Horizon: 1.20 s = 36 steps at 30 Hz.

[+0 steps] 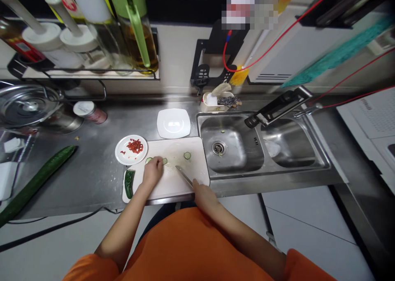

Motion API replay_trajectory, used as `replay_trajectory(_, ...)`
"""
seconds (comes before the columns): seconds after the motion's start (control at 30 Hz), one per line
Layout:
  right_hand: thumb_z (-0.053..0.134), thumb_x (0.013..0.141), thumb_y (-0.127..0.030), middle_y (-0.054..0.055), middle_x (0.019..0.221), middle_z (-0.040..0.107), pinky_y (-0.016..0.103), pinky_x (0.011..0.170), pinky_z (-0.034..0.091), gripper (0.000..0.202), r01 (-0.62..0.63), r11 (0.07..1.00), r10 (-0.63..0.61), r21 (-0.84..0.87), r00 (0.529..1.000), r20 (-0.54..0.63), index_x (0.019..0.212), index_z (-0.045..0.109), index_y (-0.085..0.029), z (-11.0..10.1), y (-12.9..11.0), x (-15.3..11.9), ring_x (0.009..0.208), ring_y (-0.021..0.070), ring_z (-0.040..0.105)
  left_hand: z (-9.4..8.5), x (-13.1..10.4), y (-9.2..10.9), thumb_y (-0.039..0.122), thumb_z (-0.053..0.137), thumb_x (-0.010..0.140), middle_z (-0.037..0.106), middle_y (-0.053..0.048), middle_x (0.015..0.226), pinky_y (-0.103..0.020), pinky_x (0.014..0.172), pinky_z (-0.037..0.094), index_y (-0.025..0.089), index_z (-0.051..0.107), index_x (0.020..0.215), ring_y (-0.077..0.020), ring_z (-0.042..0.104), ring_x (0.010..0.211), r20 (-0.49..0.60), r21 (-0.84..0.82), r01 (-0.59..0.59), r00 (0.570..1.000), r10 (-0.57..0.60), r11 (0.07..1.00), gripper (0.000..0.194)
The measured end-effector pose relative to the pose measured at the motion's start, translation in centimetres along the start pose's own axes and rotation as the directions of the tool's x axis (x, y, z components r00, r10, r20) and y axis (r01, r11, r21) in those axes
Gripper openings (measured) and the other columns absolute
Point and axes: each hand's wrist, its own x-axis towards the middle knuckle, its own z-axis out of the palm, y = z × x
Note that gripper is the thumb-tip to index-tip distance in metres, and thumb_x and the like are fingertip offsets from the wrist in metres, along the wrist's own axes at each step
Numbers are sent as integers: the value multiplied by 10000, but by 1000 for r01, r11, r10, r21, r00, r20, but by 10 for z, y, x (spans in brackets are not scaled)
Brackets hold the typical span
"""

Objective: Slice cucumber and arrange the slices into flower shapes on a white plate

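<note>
Cannot see the handle of the knife [184, 176], covered by the right fingers [196, 184]. Cannot tell whether the left fingers [159, 160] grip or merely touch the cucumber slice [165, 161] at their tips; just left of those tips, can see only part of another slice [148, 160]. Far left of the left fingers, lose one end of the long cucumber [40, 176] and part of the lidded pot [29, 107] past the picture's edge. Well beyond the right fingers, find a pixelated object [243, 7], impossible to identify. Cannot read the small jar's [96, 113] label, beyond the left fingers.
</note>
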Motion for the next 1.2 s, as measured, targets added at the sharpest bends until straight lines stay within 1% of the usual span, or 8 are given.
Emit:
replay_trajectory(0.17, 350, 809, -15, 132, 933, 661, 278, 678, 420, 478, 0, 1000, 0, 12, 1000, -2, 1266, 425, -135, 1, 2, 1, 939, 250, 630, -23, -2, -24, 282, 445, 835, 679, -43, 825, -271, 722, 408, 196, 621, 893, -180, 603, 743, -83, 81, 128, 989, -121, 988, 204)
replay_trajectory(0.3, 368, 809, -28, 122, 930, 661, 265, 685, 403, 473, -4, 1000, 4, 8, 1000, -8, 1265, 425, -144, 2, 3, 2, 937, 237, 621, -30, -2, -35, 288, 429, 843, 685, -57, 834, -277, 703, 404, 187, 631, 918, -193, 608, 738, -131, 161, 193, 976, -173, 968, 238)
replay_trajectory(0.57, 386, 806, -25, 123, 929, 651, 260, 663, 384, 488, -4, 1000, 4, 9, 1000, 3, 1281, 402, -139, 1, 2, 1, 926, 236, 623, -25, 0, -33, 285, 419, 851, 672, -91, 835, -294, 702, 412, 180, 646, 934, -212, 607, 753, -176, 289, 215, 970, -169, 933, 264)
replay_trajectory(0.8, 350, 810, 0, 134, 944, 656, 282, 720, 419, 497, -4, 1000, 4, 4, 1000, 0, 1285, 415, -134, 3, 2, 1, 973, 246, 615, -26, -2, -27, 305, 435, 854, 646, -99, 876, -307, 724, 422, 180, 654, 946, -218, 590, 811, -224, 340, 208, 965, -135, 917, 269)
replay_trajectory(0.9, 342, 825, -4, 143, 961, 657, 296, 735, 438, 477, -8, 1000, 8, -4, 1000, -1, 1278, 420, -134, 3, 2, 0, 984, 255, 617, -19, 5, -14, 291, 450, 847, 650, -95, 910, -313, 791, 435, 178, 663, 947, -212, 583, 863, -186, 246, 89, 982, -43, 965, 261)
replay_trajectory(1.0, 343, 836, -10, 150, 987, 654, 308, 756, 451, 473, -1, 1000, 1, 1, 1000, 6, 1287, 403, -140, 2, 1, 0, 996, 252, 616, -1, 18, 13, 298, 485, 835, 657, -79, 972, -305, 851, 437, 180, 662, 1013, -198, 581, 917, -42, 123, -54, 997, 60, 991, 278)
replay_trajectory(1.13, 337, 862, -23, 152, 974, 653, 302, 747, 460, 429, -8, 1000, 8, -7, 1000, 7, 1268, 399, -149, 4, 1, 2, 994, 240, 621, 30, 34, 58, 268, 521, 813, 631, -93, 1064, -285, 871, 421, 178, 661, 1051, -194, 569, 986, 175, 132, -111, 981, 87, 985, 290)
replay_trajectory(1.2, 333, 870, -33, 152, 972, 652, 300, 745, 464, 419, -7, 1000, 7, -5, 1000, 6, 1266, 397, -151, 6, 2, 3, 992, 237, 623, 42, 37, 74, 264, 528, 799, 624, -97, 1034, -290, 834, 423, 184, 678, 969, -203, 569, 968, 254, 187, -105, 966, 55, 977, 240)
